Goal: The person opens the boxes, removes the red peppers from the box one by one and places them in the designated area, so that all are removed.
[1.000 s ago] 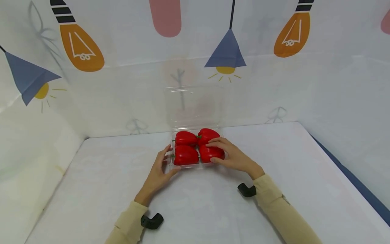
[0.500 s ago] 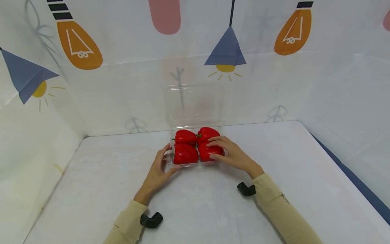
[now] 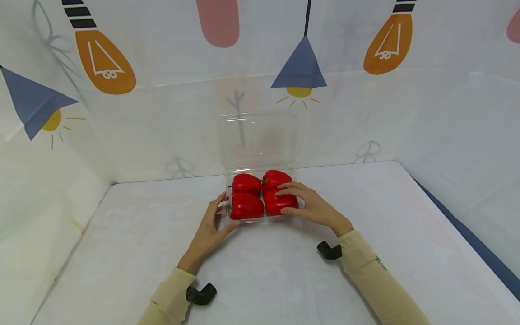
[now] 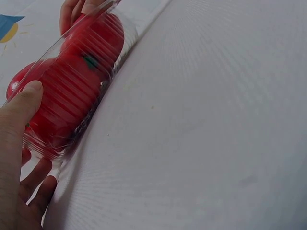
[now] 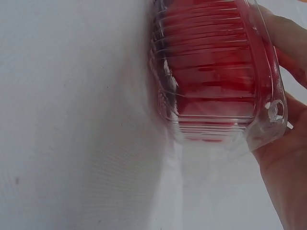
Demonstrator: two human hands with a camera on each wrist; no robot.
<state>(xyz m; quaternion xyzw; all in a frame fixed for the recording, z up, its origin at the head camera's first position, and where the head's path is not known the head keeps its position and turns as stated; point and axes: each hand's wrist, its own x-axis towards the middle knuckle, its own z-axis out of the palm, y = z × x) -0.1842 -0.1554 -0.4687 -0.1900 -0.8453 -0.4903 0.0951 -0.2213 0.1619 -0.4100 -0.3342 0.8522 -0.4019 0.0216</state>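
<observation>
Red peppers, glossy, grn stems; R grip half-curled on one, L grip holding clr box.

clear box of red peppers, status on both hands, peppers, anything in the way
Left hand holding clear box, near left corner; right hand gripping near right pepper. Four red peppers in box, lid open. No obstruction seen.

1. The right hand covers part of the near right red pepper.
2. The left wrist view's left edge cuts off the left hand.
3. The clear container runs past the right wrist view's top edge.
4. A dark mark on the right sleeve is too small to read.
</observation>
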